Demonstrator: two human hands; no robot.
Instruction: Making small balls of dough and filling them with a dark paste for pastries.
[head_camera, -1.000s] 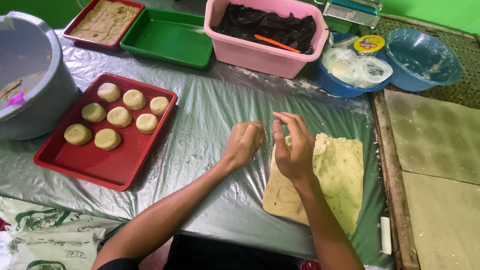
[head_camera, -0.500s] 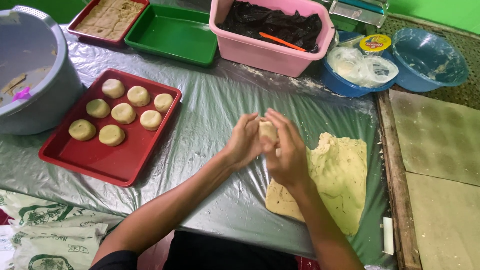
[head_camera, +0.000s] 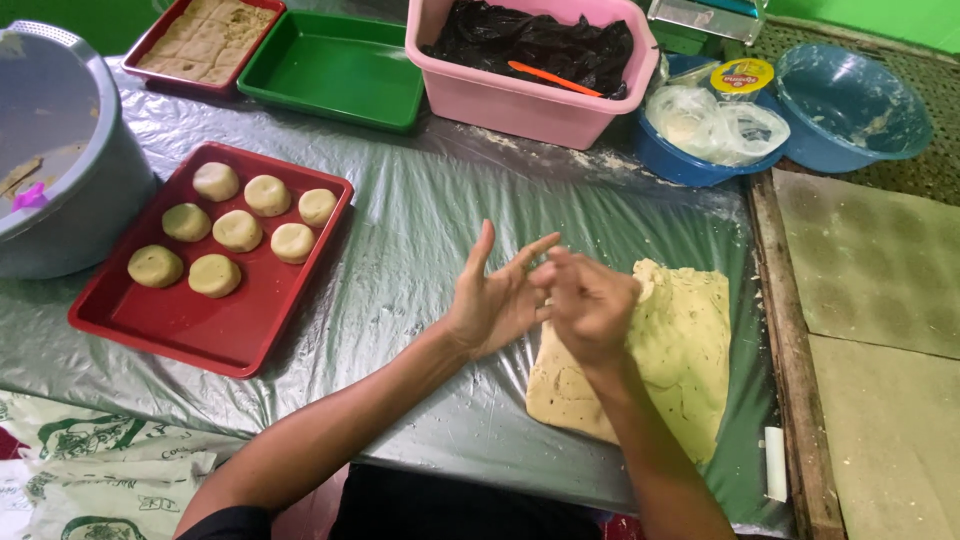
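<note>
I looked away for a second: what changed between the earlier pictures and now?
Half a second ago both hands were cupped around a lump of dough. Now the left hand has opened, fingers spread, and the right hand sits against it; the lump is not visible. The dough sheet, the red tray and its seven dough rounds stayed put.
</note>
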